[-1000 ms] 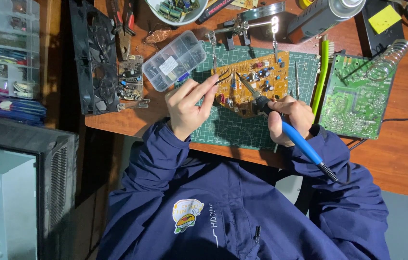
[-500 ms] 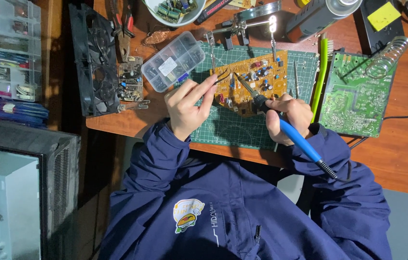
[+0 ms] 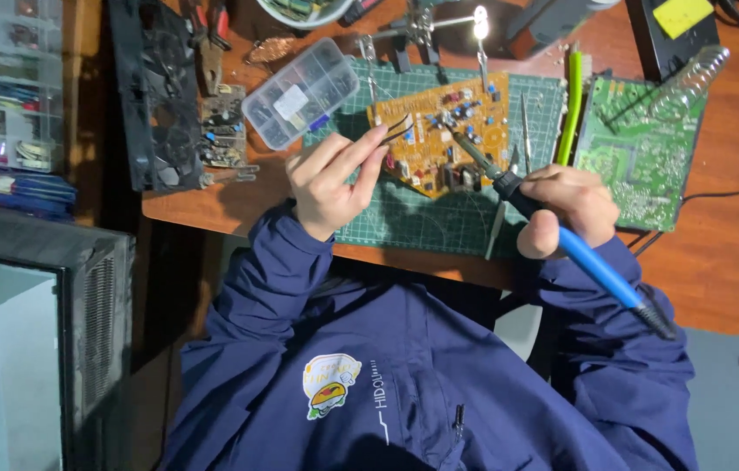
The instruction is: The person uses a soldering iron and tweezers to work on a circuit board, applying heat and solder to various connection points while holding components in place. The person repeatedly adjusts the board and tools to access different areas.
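Soldering under way, judged unfinished: the right hand (image 3: 566, 205) grips a blue-handled soldering iron (image 3: 553, 231), tip on the orange circuit board (image 3: 448, 131) lying on the green cutting mat (image 3: 422, 218), while the left hand (image 3: 330, 179) pinches black tweezers (image 3: 397, 131) at the board's edge.

We see green circuit board (image 3: 640, 144) just right of right grip, on wooden tabletop (image 3: 718, 253). Coiled wire stand (image 3: 688, 83) above it, yellow pad (image 3: 682, 15) further up. Green pen-like tool (image 3: 573, 109) between boards. We note clear compartment box (image 3: 301, 93) above left grip, small brown board (image 3: 223, 131) and black fan (image 3: 150, 96) to its left. Clear drawer cabinet (image 3: 3, 83) far left. Grey computer case (image 3: 34, 340) below it, well apart from grips.
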